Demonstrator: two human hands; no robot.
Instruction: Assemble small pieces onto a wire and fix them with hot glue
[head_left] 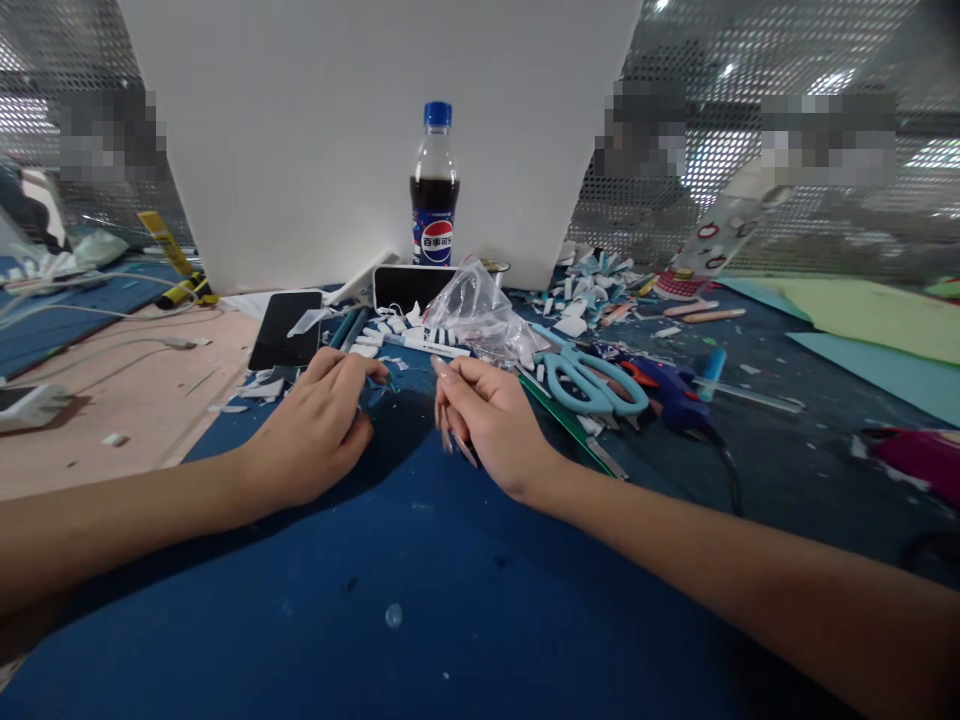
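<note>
Fingers [358, 368] of the left hand [315, 430] curl down onto small blue scraps [381, 384] on the blue bench [420, 560]; I cannot tell if they pinch one. Fingers of the right hand [491, 420] press together, just right of the scraps. Plastic bag [480, 310] lies farther back, scissors [592, 380] to the right

Bright overhead light, soft shadows under hands, edges bowed by wide-angle distortion.

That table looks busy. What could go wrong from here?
The scissors lie close beside the right hand; a sideways sweep could knock into them. The glue gun has a cord trailing loose near that arm, which might snag. Small scraps by the left hand could easily scatter.
</note>
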